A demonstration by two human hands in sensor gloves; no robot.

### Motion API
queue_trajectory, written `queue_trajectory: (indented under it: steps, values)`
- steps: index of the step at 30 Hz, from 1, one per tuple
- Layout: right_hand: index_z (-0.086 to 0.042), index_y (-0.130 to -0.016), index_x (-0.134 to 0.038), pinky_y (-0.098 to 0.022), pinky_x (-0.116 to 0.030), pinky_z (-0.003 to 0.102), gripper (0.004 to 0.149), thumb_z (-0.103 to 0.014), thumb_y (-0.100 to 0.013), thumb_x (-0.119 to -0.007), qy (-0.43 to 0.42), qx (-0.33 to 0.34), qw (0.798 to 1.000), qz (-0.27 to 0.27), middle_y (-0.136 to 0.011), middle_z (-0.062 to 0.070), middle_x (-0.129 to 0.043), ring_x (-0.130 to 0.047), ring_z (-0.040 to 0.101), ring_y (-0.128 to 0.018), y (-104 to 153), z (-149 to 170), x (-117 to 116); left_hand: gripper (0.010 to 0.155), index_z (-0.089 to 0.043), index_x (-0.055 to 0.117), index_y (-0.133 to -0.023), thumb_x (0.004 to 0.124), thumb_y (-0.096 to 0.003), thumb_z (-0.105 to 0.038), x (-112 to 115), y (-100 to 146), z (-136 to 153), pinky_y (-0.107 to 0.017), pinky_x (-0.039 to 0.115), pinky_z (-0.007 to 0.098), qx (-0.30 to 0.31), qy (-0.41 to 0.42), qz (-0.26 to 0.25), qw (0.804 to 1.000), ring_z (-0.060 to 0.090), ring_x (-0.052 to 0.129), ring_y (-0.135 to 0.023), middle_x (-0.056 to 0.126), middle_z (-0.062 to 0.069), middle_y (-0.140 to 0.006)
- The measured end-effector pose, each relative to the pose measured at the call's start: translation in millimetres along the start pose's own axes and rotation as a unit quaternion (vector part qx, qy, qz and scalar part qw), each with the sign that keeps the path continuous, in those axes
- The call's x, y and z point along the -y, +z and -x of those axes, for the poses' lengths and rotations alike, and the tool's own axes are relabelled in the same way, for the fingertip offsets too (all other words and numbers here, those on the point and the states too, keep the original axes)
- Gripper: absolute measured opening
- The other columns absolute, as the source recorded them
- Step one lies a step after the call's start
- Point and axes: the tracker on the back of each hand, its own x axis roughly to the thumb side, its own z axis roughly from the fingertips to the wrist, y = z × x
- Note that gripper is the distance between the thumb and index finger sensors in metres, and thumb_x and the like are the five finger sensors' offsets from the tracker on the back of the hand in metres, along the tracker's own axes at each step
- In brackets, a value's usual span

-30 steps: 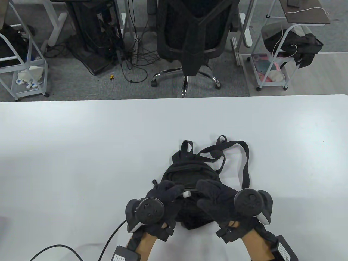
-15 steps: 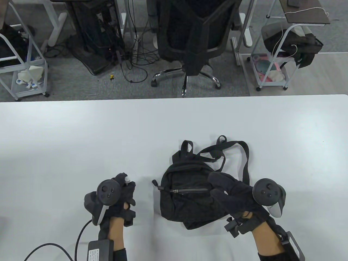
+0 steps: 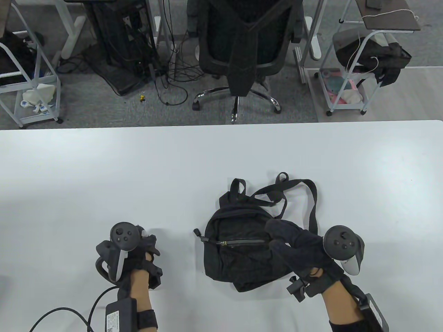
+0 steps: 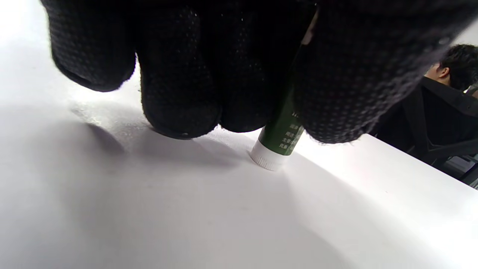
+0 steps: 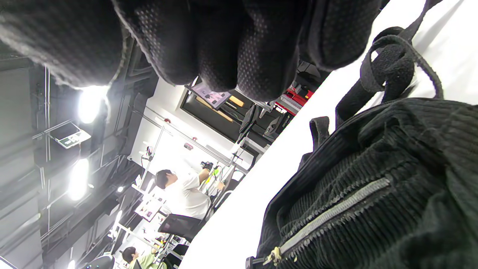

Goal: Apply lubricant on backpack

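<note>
L hand (image 3: 138, 249) gripped green lubricant stick (image 4: 281, 140), white end touching bench (image 3: 104, 173), well left of backpack (image 3: 238, 249). R hand (image 3: 294, 247) rested on backpack, grip unclear. Risk: stick tipping/rolling if released upright.

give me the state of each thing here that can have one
black corduroy backpack: flat on the white table, front pocket zip closed
green lubricant tube with white cap: capped, cap end down on the table, held in the left hand
right hand: resting on the backpack's right side
black swivel office chair: unoccupied
</note>
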Motion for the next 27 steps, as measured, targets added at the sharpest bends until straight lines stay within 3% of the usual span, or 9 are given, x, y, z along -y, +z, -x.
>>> queue_trajectory:
  steps: [1,6,10,13,18,21,23,27]
  values:
    - [-0.034,-0.095,-0.077,-0.062,-0.074,0.053,0.059,-0.06,-0.042,-0.084,0.002,0.0,1.0,-0.001,-0.098,0.001,-0.079,-0.094,0.029,-0.084,0.0,0.0,-0.4,0.058,-0.012,0.095,-0.082,0.104,-0.0349,-0.045,0.0,0.0,0.2,-0.048,0.087,0.059,-0.001,0.001,0.002,1.0,0.036,0.108,-0.055,0.102,0.011,-0.071]
    - [-0.033,-0.095,-0.077,-0.062,-0.074,0.054,0.059,-0.06,-0.042,-0.084,0.004,-0.002,1.0,-0.001,-0.098,0.002,-0.08,-0.094,0.03,-0.084,0.1,0.2,0.4,0.096,-0.002,0.071,-0.103,0.099,-0.0329,-0.062,-19.9,8.4,-1.3,-0.056,0.077,0.065,-0.005,0.036,0.024,0.999,0.047,0.095,-0.07,0.079,0.024,-0.095]
    - [-0.034,-0.095,-0.076,-0.063,-0.073,0.054,0.059,-0.06,-0.043,-0.084,0.001,0.003,1.0,0.004,-0.099,0.001,-0.079,-0.093,0.031,-0.085,1.0,-2.5,3.5,0.097,-0.003,0.058,-0.109,0.087,-0.04,-0.065,-49.4,28.5,-4.2,-0.061,0.069,0.07,0.063,0.093,-0.055,0.992,0.055,0.083,-0.082,0.06,0.029,-0.106]
    - [-0.033,-0.095,-0.077,-0.063,-0.072,0.056,0.06,-0.061,-0.043,-0.083,0.009,0.017,1.0,-0.004,-0.1,0.002,-0.078,-0.091,0.033,-0.087,2.6,-9.2,4.6,0.09,-0.005,0.057,-0.11,0.083,-0.0436,-0.062,-62.6,42.4,-8.7,-0.063,0.065,0.071,0.165,0.188,-0.092,0.964,0.057,0.078,-0.086,0.054,0.03,-0.108]
    - [-0.035,-0.097,-0.074,-0.065,-0.07,0.058,0.061,-0.062,-0.043,-0.082,0.013,0.046,0.999,0.003,-0.102,0.001,-0.075,-0.087,0.035,-0.092,6.9,-21.0,5.6,0.087,-0.009,0.056,-0.111,0.081,-0.0458,-0.061,-65.3,57.8,-27.5,-0.066,0.063,0.071,0.301,0.364,-0.043,0.88,0.057,0.073,-0.091,0.05,0.027,-0.111]
    - [-0.036,-0.099,-0.07,-0.067,-0.067,0.059,0.063,-0.062,-0.043,-0.081,0.005,0.054,0.998,0.006,-0.104,0.001,-0.072,-0.084,0.036,-0.095,7.8,-22.6,5.8,0.085,-0.012,0.055,-0.112,0.081,-0.0465,-0.06,-61.6,68.1,-43.6,-0.068,0.061,0.071,0.365,0.394,-0.027,0.843,0.056,0.072,-0.093,0.047,0.024,-0.114]
    - [-0.037,-0.101,-0.068,-0.068,-0.066,0.059,0.064,-0.062,-0.043,-0.081,0.003,0.056,0.998,0.007,-0.106,0.001,-0.07,-0.081,0.037,-0.096,7.8,-22.3,5.7,0.084,-0.014,0.055,-0.112,0.081,-0.0464,-0.06,-60.3,75.2,-54.2,-0.069,0.061,0.07,0.404,0.384,-0.023,0.83,0.054,0.071,-0.096,0.047,0.022,-0.115]
    - [-0.036,-0.1,-0.069,-0.068,-0.064,0.06,0.061,-0.06,-0.045,-0.079,-0.006,0.061,0.998,-0.003,-0.106,0.002,-0.069,-0.08,0.035,-0.097,7.8,-24.1,4.3,0.082,-0.015,0.058,-0.111,0.08,-0.0462,-0.06,-60.4,87.4,-68.3,-0.07,0.061,0.069,0.446,0.343,-0.023,0.826,0.053,0.073,-0.095,0.049,0.023,-0.115]
